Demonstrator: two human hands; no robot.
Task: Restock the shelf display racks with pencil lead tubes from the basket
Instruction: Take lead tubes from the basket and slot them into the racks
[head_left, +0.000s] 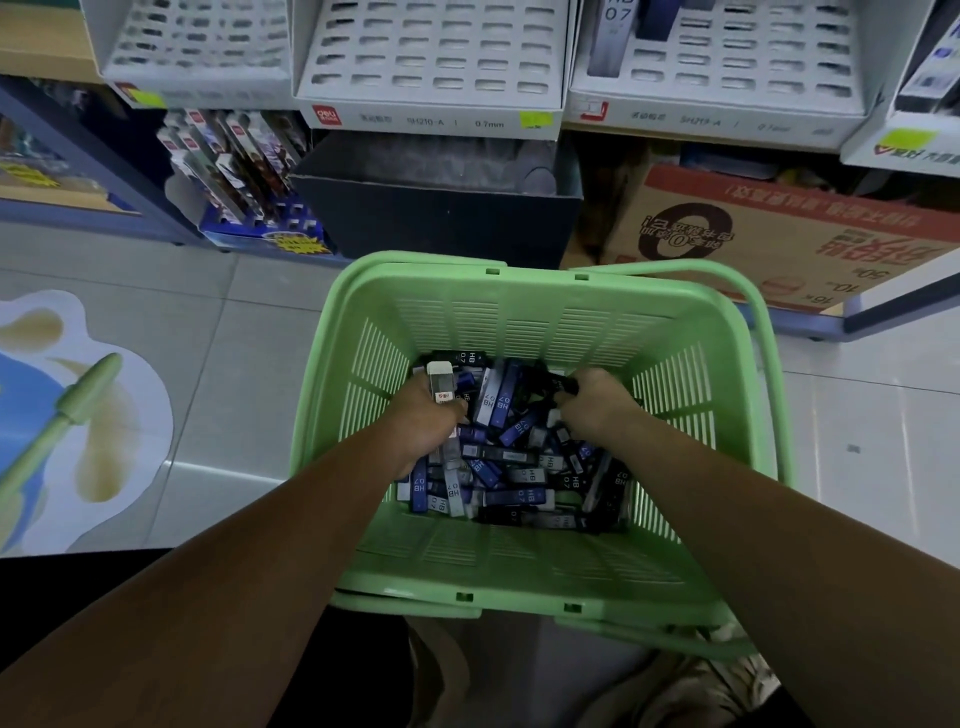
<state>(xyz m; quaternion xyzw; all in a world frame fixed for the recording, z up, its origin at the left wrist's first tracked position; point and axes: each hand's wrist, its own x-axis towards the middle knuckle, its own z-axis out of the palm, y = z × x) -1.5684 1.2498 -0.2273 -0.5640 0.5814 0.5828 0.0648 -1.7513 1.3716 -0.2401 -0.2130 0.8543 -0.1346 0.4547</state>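
Note:
A green plastic basket (519, 317) stands in front of me, its bottom covered by a heap of blue, black and grey pencil lead tubes (511, 467) marked HB 0.7. Both my hands are down in the heap. My left hand (428, 423) grips a bundle of tubes, one grey-white tube sticking up above the fingers. My right hand (597, 402) has its fingers curled round dark tubes at the heap's far side. White slotted display racks (431, 57) line the shelf above; the middle one holds nothing, and the right rack (727, 57) has a couple of tubes at its upper left.
Under the shelf sit a black box (441, 218), a brown cardboard carton (769, 234) and a display of packaged items (234, 171). A second green handle (78, 405) pokes in at the left over a floor sticker. Tiled floor surrounds the basket.

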